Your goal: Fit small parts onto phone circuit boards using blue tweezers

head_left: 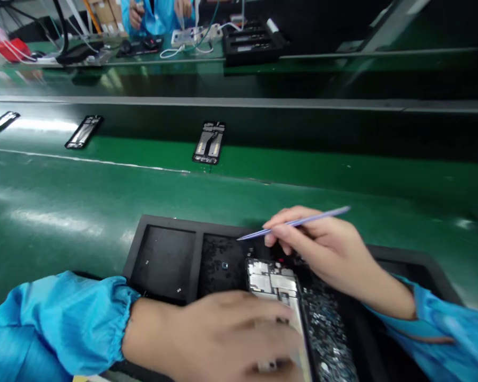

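My right hand (302,233) pinches a thin purple pen-like tool (314,216), its pointed tip aimed left above the black tray (198,260). Below it lies an opened phone (273,280) with silvery inner plates showing. Across the phone's lower part reaches my left hand (227,334), blurred, palm down with its fingers spread. Whether anything small is under those fingers is hidden. Right of the phone, many small shiny parts (326,329) fill a tray compartment. A tiny square piece (224,266) sits in the middle compartment.
Three phone frames (209,142) (84,131) (1,124) lie along the green bench (103,180) beyond the tray. A metal rail (239,102) runs behind them. Across it are a black rack (250,45), cables, a power strip (195,36) and another person's hands (136,13).
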The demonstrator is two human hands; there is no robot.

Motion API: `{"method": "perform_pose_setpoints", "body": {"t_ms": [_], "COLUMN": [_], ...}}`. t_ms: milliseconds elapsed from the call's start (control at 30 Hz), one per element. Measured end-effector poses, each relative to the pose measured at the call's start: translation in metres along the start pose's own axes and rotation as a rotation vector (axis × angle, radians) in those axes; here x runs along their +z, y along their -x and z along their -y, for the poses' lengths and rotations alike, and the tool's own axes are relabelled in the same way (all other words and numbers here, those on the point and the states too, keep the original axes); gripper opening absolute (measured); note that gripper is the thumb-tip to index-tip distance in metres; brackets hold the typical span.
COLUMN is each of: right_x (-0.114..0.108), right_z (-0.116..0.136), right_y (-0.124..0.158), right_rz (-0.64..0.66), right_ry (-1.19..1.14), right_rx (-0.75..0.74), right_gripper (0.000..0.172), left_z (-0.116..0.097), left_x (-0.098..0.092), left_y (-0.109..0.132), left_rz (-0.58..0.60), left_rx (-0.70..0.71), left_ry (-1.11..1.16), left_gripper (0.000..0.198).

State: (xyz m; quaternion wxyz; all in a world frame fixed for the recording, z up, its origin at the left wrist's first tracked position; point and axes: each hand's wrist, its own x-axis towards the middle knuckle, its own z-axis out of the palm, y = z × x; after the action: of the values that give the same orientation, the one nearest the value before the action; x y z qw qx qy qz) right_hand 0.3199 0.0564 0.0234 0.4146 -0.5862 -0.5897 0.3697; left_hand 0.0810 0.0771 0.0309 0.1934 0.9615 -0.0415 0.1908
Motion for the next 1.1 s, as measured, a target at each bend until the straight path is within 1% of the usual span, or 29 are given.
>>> {"method": "perform_pose_setpoints", "body": {"t_ms": [33,67,100,133,200,267,333,400,500,633,700,833,1000,1100], "right_x": [-0.007,-0.014,-0.018,-0.022,-0.023,-0.019,-0.016,-0.014,-0.015,-0.016,-0.016,-0.016,-0.017,-0.019], "right_z": [0.002,0.002,0.002,0.000,-0.005,-0.011,-0.014,-0.015,-0.015,-0.015,-0.015,-0.016,-0.016,-0.014], "right_y": [0.002,0.005,0.007,0.009,0.009,0.005,0.001,-0.003,-0.004,-0.005,-0.006,-0.008,-0.006,-0.004], "right_rz": [-0.003,0.007,0.036,0.076,0.146,0.197,0.243,0.274,0.287,0.290,0.299,0.310,0.297,0.300], "right_ry": [-0.052,-0.100,-0.139,-0.163,-0.161,-0.130,-0.096,-0.081,-0.076,-0.068,-0.059,-0.037,-0.027,-0.032], "right_rx": [0.016,0.026,0.035,0.045,0.061,0.073,0.073,0.064,0.049,0.052,0.061,0.054,0.017,-0.049], "right_gripper": [0.037,0.036,0.035,0.034,0.034,0.032,0.030,0.028,0.029,0.030,0.030,0.030,0.028,0.027], "left_z": [0.003,0.007,0.011,0.016,0.026,0.034,0.041,0.047,0.057,0.067,0.070,0.071,0.066,0.065], "left_x": [-0.001,-0.002,-0.002,-0.003,-0.004,-0.006,-0.008,-0.010,-0.012,-0.008,-0.003,0.005,0.005,0.006], "left_y": [-0.002,-0.005,-0.008,-0.012,-0.019,-0.024,-0.027,-0.030,-0.035,-0.042,-0.043,-0.044,-0.049,-0.051], "left_rz": [-0.066,-0.104,-0.114,-0.101,-0.016,0.060,0.115,0.168,0.256,0.300,0.293,0.235,0.185,0.170], "left_rx": [-0.141,-0.304,-0.463,-0.596,-0.794,-0.953,-1.077,-1.136,-1.160,-1.169,-1.179,-1.201,-1.229,-1.245], "left_ry": [0.097,0.182,0.247,0.293,0.402,0.582,0.762,0.859,0.929,1.010,1.044,1.081,1.089,1.090], "left_gripper": [0.024,0.025,0.024,0.022,0.015,0.010,0.015,0.019,0.019,0.022,0.020,0.013,0.007,0.005]}}
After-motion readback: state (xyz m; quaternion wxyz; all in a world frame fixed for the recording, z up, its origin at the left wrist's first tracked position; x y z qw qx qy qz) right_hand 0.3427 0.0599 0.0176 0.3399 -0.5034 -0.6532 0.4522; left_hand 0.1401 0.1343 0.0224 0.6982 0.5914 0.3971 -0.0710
